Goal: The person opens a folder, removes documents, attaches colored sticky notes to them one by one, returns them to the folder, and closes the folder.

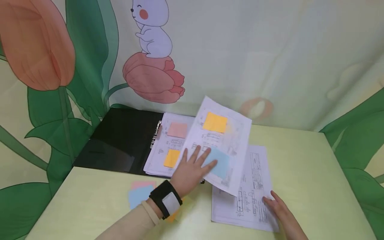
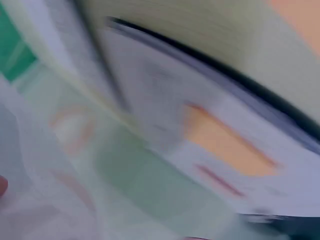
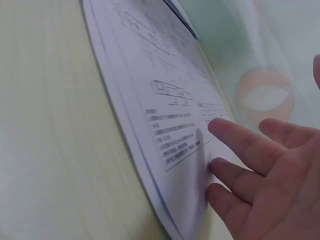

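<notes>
My left hand (image 1: 189,171) lies with fingers spread flat against a printed sheet (image 1: 238,133), which is raised and tilted over the right side of an open black binder (image 1: 115,143). On this sheet are a yellow sticky note (image 1: 215,122) and a blue one (image 1: 221,163), the latter partly under the fingers. Printed pages (image 1: 154,166) sit in the binder, bearing a pink note (image 1: 177,130) and an orange note (image 1: 172,158). At the right, my right hand (image 1: 282,211) touches the edge of a stack of drawings (image 3: 175,140) with loosely extended fingers. The left wrist view is blurred.
Metal rings (image 1: 155,135) run along the binder's spine. In front of it lie blue and pink sticky notes (image 1: 139,196), and an orange note (image 1: 172,218) shows beside the left wrist. A printed curtain (image 1: 225,50) hangs behind the pale table (image 1: 312,173).
</notes>
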`<state>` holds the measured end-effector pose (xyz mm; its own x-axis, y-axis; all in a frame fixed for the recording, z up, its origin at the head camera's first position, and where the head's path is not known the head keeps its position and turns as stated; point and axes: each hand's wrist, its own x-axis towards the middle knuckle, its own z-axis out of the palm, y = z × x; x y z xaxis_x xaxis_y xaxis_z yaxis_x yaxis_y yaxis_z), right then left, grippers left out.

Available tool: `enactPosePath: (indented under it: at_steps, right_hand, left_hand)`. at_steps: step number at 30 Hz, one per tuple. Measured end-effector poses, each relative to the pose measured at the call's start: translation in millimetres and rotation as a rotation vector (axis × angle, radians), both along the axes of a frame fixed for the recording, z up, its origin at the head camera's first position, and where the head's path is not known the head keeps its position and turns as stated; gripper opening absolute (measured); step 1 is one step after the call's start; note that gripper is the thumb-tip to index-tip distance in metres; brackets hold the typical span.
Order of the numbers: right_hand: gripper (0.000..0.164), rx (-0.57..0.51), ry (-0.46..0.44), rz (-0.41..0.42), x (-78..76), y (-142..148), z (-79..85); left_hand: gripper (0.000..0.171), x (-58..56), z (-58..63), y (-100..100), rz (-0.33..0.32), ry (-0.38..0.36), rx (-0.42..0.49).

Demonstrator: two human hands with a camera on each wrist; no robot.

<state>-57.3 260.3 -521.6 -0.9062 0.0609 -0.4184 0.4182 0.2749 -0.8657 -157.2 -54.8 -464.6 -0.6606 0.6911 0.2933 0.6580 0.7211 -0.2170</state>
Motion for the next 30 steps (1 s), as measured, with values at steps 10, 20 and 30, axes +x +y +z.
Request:
enactPosePath:
  at_steps: [10,20,30]
  right_hand:
    - [0.075,0.034,-0.034,0.023,13.6,-3,-9.4]
    - [0.070,0.041,0.006,0.042,13.6,-7,-11.0]
    - [0.066,0.136,0.084,0.086,6.4,-8,-8.9]
  left_hand:
    - [0.062,-43.7,-62.8,-72,0.204,-0.347,0.046]
    - [0.066,-39.4,-72.7,-72,0.453,-0.460,-0.005]
    - [0.094,-36.7,-51.1,-107,0.419,-0.575,0.116]
